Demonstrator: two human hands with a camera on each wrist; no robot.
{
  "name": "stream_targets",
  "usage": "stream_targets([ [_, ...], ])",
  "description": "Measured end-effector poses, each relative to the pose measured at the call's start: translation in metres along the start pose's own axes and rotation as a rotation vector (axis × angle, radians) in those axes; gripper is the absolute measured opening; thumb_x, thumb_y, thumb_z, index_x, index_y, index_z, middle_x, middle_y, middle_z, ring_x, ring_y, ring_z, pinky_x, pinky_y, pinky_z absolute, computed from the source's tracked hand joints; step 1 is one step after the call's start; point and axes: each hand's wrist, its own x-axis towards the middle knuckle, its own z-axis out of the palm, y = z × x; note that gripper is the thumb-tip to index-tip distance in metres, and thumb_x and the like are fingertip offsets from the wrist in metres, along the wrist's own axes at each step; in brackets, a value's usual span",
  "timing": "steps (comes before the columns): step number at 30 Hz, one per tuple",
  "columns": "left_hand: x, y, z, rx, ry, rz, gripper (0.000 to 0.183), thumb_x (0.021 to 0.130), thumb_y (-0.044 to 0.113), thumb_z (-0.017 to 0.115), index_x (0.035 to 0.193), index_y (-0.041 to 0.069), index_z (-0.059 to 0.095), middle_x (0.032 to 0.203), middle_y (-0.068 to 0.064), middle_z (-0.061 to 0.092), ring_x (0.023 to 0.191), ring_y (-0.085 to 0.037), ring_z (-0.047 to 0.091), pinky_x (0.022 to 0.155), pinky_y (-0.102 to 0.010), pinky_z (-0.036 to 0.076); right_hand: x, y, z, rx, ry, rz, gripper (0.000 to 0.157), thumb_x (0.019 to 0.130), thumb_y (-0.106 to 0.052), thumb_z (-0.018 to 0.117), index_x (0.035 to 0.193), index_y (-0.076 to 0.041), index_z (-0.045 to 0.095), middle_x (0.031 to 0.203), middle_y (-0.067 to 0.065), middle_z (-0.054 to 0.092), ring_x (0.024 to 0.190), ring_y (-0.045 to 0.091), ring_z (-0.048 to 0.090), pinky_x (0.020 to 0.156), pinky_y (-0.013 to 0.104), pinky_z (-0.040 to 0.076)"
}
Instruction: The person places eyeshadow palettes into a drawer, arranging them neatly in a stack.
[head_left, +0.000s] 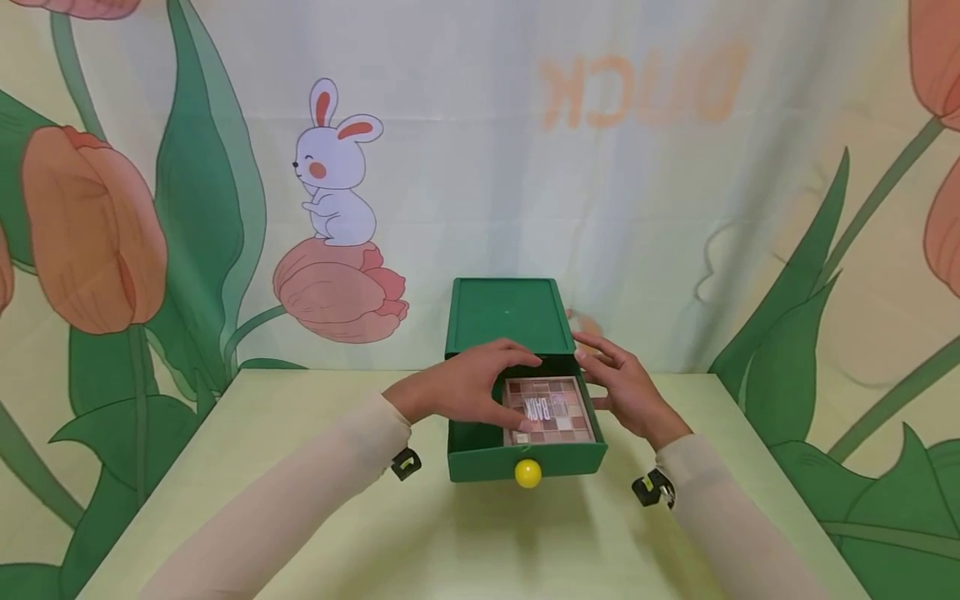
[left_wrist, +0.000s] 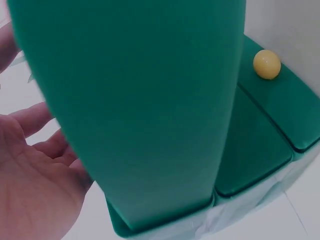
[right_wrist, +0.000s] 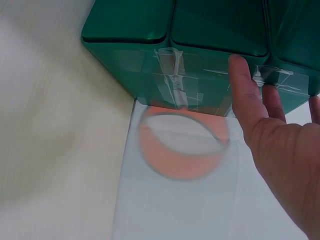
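Observation:
A green drawer box (head_left: 506, 312) stands on the table with its top drawer (head_left: 480, 461) pulled out. In that drawer lies an eyeshadow palette (head_left: 558, 400) under a clear, lettered lid. My left hand (head_left: 476, 385) reaches over the drawer from the left, its thumb over the palette's near left part and its fingers near the far edge. Whether the fingertips touch the palette is unclear. In the left wrist view the drawer partly covers the left hand (left_wrist: 40, 170). My right hand (right_wrist: 270, 125) has its fingers extended against the box's taped right side.
A yellow knob (head_left: 528, 473) sits on the pulled-out drawer's front. The left wrist view shows another yellow knob (left_wrist: 266, 64) on a lower drawer. Behind the box hangs a curtain (head_left: 465, 167) printed with tulips and a rabbit. The pale table (head_left: 337, 533) extends around the box.

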Motion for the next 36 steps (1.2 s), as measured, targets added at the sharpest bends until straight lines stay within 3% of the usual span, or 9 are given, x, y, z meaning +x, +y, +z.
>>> stream_targets([
  [5, -0.011, -0.004, -0.005, -0.042, 0.035, -0.029, 0.085, 0.087, 0.049, 0.084, 0.158, 0.017, 0.048, 0.163, -0.003, 0.044, 0.149, -0.025, 0.043, 0.120, -0.050, 0.046, -0.001, 0.002, 0.002, 0.004, 0.003, 0.000, 0.065, 0.104, -0.052, 0.062, 0.162, -0.030, 0.043, 0.160, 0.022, 0.045, 0.141, 0.049, 0.054, 0.095, 0.060, 0.060],
  [10, -0.026, -0.006, -0.010, -0.064, 0.112, -0.035, 0.084, 0.086, 0.048, 0.084, 0.157, 0.018, 0.050, 0.161, -0.003, 0.045, 0.148, -0.025, 0.043, 0.117, -0.050, 0.049, -0.001, 0.002, 0.003, 0.002, -0.002, -0.002, 0.065, 0.104, -0.052, 0.062, 0.162, -0.030, 0.043, 0.159, 0.022, 0.045, 0.139, 0.049, 0.055, 0.094, 0.059, 0.061],
  [19, -0.053, 0.013, -0.011, -0.116, 0.252, 0.034, 0.080, 0.087, 0.040, 0.088, 0.154, 0.013, 0.053, 0.155, -0.002, 0.050, 0.142, -0.023, 0.050, 0.117, -0.045, 0.049, 0.000, -0.003, 0.003, -0.012, -0.003, -0.027, 0.064, 0.104, -0.053, 0.062, 0.161, -0.031, 0.044, 0.158, 0.022, 0.048, 0.132, 0.043, 0.059, 0.093, 0.059, 0.062],
  [24, -0.064, 0.022, 0.000, -0.160, 0.331, 0.046, 0.073, 0.088, 0.033, 0.088, 0.149, 0.010, 0.057, 0.150, -0.004, 0.054, 0.137, -0.022, 0.055, 0.117, -0.041, 0.050, -0.001, -0.001, 0.004, -0.007, -0.002, -0.013, 0.065, 0.103, -0.054, 0.063, 0.161, -0.032, 0.045, 0.158, 0.021, 0.048, 0.134, 0.044, 0.059, 0.095, 0.061, 0.060],
  [30, -0.077, 0.036, 0.017, -0.218, 0.490, -0.034, 0.062, 0.088, 0.029, 0.089, 0.141, 0.010, 0.064, 0.138, -0.003, 0.063, 0.126, -0.020, 0.065, 0.111, -0.036, 0.054, -0.003, 0.001, 0.004, -0.006, -0.008, -0.009, 0.064, 0.105, -0.053, 0.061, 0.162, -0.031, 0.043, 0.160, 0.020, 0.046, 0.137, 0.045, 0.057, 0.097, 0.061, 0.059],
  [36, -0.083, 0.047, 0.041, -0.321, 0.583, -0.082, 0.056, 0.086, 0.027, 0.090, 0.135, 0.012, 0.068, 0.128, 0.000, 0.067, 0.119, -0.017, 0.068, 0.105, -0.033, 0.058, -0.004, -0.001, 0.003, -0.014, -0.002, -0.014, 0.066, 0.105, -0.054, 0.060, 0.163, -0.030, 0.042, 0.161, 0.022, 0.043, 0.142, 0.050, 0.052, 0.097, 0.060, 0.060],
])
